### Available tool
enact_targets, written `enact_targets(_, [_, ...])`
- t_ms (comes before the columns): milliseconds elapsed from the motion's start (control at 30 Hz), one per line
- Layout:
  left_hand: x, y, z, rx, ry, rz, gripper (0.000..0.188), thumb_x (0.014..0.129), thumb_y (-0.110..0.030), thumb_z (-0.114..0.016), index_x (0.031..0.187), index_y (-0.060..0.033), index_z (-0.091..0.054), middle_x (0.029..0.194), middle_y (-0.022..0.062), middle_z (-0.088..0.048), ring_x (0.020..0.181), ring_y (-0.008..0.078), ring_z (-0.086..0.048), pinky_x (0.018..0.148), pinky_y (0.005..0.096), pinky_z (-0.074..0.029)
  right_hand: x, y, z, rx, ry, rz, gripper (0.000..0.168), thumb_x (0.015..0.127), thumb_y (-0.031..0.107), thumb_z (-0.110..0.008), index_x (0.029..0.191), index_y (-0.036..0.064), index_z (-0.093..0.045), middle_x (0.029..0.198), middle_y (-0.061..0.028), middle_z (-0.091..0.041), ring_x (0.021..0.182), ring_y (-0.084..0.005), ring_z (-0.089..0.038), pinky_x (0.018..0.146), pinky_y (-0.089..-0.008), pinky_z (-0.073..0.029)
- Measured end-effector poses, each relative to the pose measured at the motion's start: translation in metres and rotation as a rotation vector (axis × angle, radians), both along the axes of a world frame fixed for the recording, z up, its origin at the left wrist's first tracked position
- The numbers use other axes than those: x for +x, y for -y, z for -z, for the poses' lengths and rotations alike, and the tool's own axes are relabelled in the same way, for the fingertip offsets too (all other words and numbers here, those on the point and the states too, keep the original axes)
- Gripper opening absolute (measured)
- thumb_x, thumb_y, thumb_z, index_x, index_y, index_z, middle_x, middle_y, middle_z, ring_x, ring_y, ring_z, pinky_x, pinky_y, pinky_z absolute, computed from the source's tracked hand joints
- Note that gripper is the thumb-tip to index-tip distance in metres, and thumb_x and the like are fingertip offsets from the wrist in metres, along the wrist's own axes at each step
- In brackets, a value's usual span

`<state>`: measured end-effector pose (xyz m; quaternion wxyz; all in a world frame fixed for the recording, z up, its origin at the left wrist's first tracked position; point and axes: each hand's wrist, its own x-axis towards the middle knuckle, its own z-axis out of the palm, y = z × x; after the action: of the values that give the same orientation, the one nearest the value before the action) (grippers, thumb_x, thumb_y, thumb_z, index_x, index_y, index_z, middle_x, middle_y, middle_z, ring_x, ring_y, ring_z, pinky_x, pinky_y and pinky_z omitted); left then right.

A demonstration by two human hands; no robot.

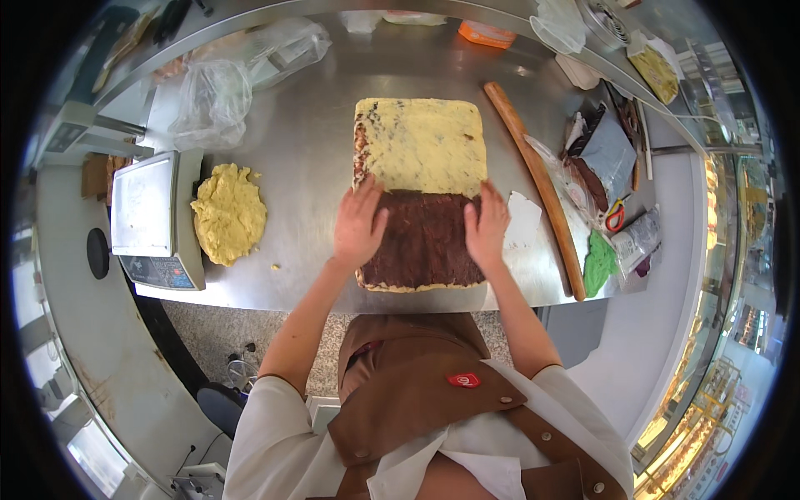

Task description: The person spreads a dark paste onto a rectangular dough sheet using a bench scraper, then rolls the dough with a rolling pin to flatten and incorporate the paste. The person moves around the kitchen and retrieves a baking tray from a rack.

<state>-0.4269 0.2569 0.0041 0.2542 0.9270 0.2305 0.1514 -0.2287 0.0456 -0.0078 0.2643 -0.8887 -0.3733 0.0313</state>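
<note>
A rectangular slab of layered dough lies flat on the steel table before me. Its far half is a pale yellow dough sheet (425, 144) with dark flecks along the left side; the near half is a dark brown layer (425, 240) with a thin pale rim at the near edge. My left hand (361, 222) rests at the slab's left edge, near where the two colours meet, fingers pointing away from me. My right hand (489, 224) is at the right edge at the same height, its thumb over the brown layer. Neither hand is closed around anything.
To the left are a lump of yellow dough (230, 214), a digital scale (147, 206) and clear plastic bags (215, 100). On the right lie a long wooden rolling pin (537, 181), a white scraper (522, 220), scissors (615, 216), a green cloth (600, 262) and several packets.
</note>
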Motion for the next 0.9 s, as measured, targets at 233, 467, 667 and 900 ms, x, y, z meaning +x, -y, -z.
enact_targets(233, [0.097,-0.112,0.007,-0.030,0.226,-0.228,0.046,0.093,-0.015,-0.064,0.137,-0.0033,-0.058,0.147,0.0204,-0.053,0.129,0.0415,-0.052,0.110,0.0470,-0.042,0.148,-0.095,0.008,0.159,0.021,-0.168,0.056,0.096,0.019,-0.061,0.147,0.002,-0.044,0.150,-0.0202,-0.049,0.134,-0.0393,-0.050,0.111,-0.0474,-0.041])
enact_targets(467, [0.159,-0.171,0.003,-0.080,-0.336,-0.077,0.059,0.085,-0.044,-0.071,0.131,-0.0076,-0.064,0.128,0.0199,-0.064,0.125,0.0380,-0.054,0.110,0.0451,-0.041,0.195,-0.151,0.008,-0.134,-0.097,-0.268,0.047,0.089,0.025,-0.067,0.131,0.005,-0.062,0.129,-0.0196,-0.060,0.125,-0.0352,-0.055,0.107,-0.0409,-0.044])
enact_targets(667, [0.192,-0.191,0.003,-0.038,-0.607,0.021,0.064,0.078,-0.055,-0.074,0.120,-0.0074,-0.066,0.118,0.0169,-0.067,0.120,0.0323,-0.056,0.105,0.0434,-0.043,0.243,-0.169,0.020,-0.233,-0.597,-0.327,0.053,0.081,0.029,-0.075,0.125,0.002,-0.061,0.112,-0.0163,-0.061,0.112,-0.0288,-0.060,0.096,-0.0364,-0.048])
enact_targets(900, [0.199,-0.197,-0.016,-0.345,-0.585,-0.018,0.052,0.076,-0.044,-0.086,0.108,-0.0068,-0.068,0.103,0.0086,-0.067,0.096,0.0271,-0.064,0.091,0.0355,-0.049,0.221,-0.179,-0.020,-0.286,-0.738,-0.279,0.046,0.083,0.024,-0.082,0.117,0.002,-0.060,0.110,-0.0045,-0.063,0.100,-0.0158,-0.060,0.089,-0.0293,-0.046])
